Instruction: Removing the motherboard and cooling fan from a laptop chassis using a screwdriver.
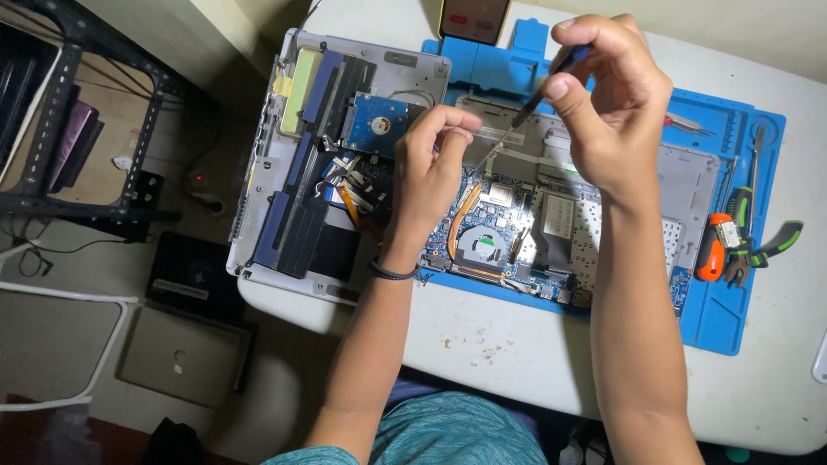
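The right hand (607, 95) pinches the dark handle of a thin screwdriver (527, 108) between thumb and fingertips, the shaft slanting down and left toward the opened laptop (689, 185). The left hand (431, 164) is curled, its fingertips gathered close to the shaft near the tip, seemingly steadying it; whether it pinches a screw there is too small to tell. A dark band sits on the left wrist.

The screwdriver looks light, stiff and slim, best held high on the handle for turning and low near the tip for guidance. The laptop lies on a blue work mat (732, 310) on the white surface (482, 344), its board, copper heat pipe and fan (482, 243) exposed; these parts look fragile, so the edges of the casing are the safest hold.

Left of it lies a grey bottom cover (284, 215) with a blue-labelled hard drive (379, 125) and ribbon cables. At the mat's right edge sit pliers (767, 245) and an orange-handled tool (711, 254). A phone (474, 17) is cut off at the top. The screwdriver's tip is hidden behind the left fingers.
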